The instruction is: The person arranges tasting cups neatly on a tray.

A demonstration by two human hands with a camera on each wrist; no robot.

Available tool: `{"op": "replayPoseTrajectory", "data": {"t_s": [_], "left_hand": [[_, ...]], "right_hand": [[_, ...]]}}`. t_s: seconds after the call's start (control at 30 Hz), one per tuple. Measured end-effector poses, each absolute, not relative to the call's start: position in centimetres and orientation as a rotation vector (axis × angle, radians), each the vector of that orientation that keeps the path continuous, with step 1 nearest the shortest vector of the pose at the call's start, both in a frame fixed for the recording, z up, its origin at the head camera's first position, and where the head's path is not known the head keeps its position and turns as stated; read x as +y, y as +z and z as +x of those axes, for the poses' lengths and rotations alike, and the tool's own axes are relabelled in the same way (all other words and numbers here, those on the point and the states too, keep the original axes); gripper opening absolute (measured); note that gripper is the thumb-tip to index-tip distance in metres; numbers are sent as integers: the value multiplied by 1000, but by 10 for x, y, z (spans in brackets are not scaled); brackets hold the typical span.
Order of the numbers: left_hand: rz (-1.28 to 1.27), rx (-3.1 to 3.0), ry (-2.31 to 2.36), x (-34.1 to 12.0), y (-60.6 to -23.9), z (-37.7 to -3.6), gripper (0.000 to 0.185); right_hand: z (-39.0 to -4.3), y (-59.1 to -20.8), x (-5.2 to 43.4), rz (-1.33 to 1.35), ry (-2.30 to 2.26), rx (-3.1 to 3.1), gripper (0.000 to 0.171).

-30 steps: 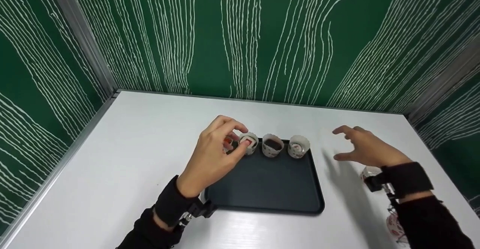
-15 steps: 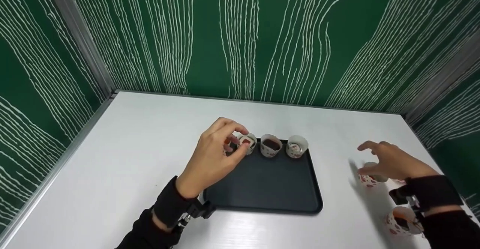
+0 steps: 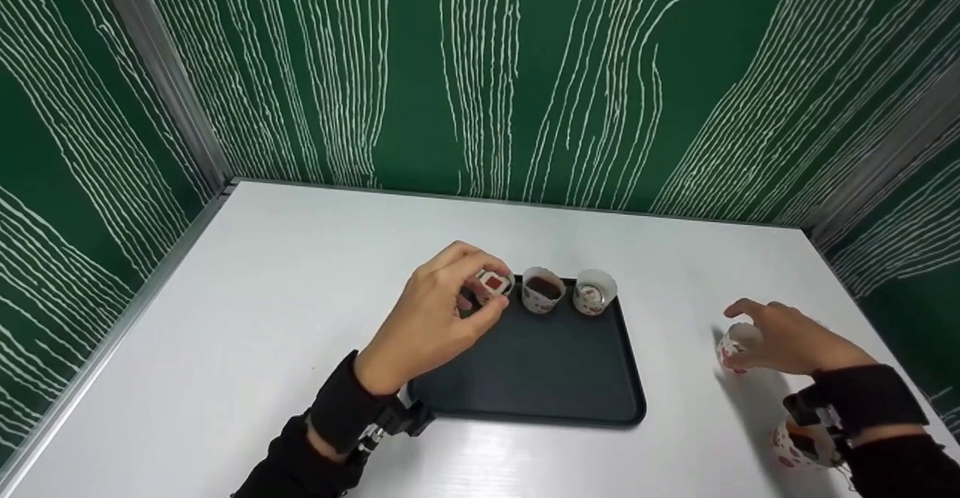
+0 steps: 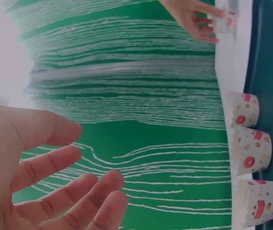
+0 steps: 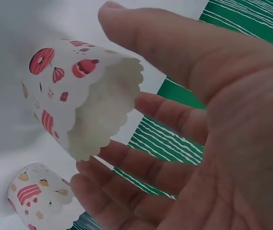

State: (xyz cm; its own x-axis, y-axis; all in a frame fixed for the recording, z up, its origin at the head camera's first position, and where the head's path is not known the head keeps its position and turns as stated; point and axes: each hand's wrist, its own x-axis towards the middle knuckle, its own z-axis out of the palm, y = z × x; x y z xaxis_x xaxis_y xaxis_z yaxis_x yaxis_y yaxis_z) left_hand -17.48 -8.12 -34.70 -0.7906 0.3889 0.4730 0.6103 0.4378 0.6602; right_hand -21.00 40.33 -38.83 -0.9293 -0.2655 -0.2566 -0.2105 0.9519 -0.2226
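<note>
My left hand [image 3: 435,314] hovers over the left back part of the dark tray [image 3: 540,370], fingers loosely bent with nothing between them. Past its fingertips, a patterned paper baking cup [image 3: 506,293] with a white-and-red piece inside is partly hidden. Two more cups stand to its right, one with a dark filling [image 3: 544,288] and one with a pale round piece [image 3: 591,295]. My right hand [image 3: 799,340] is spread around a paper cup [image 5: 59,91] on the table. Its thumb is apart from the cup; the other fingers lie close to the scalloped rim.
Nearer the front right, a cup with orange and dark contents [image 3: 787,445] stands partly under the right forearm. Another patterned cup [image 5: 40,196] shows in the right wrist view. Green walls with white wavy lines [image 3: 480,70] enclose the white table [image 3: 315,258].
My right hand has moved right and down from beside the tray to the cup on the table. The left hand has shifted slightly right over the tray's cups.
</note>
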Motion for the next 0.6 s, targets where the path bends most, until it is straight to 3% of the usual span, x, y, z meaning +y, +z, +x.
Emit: {"op": "replayPoseTrajectory", "data": {"t_s": [0.6], "left_hand": [[-930,-2500,-1198,-80,-355,-180,31]], "right_hand": [[-217,-395,408,-364,-284,2769,62]]}}
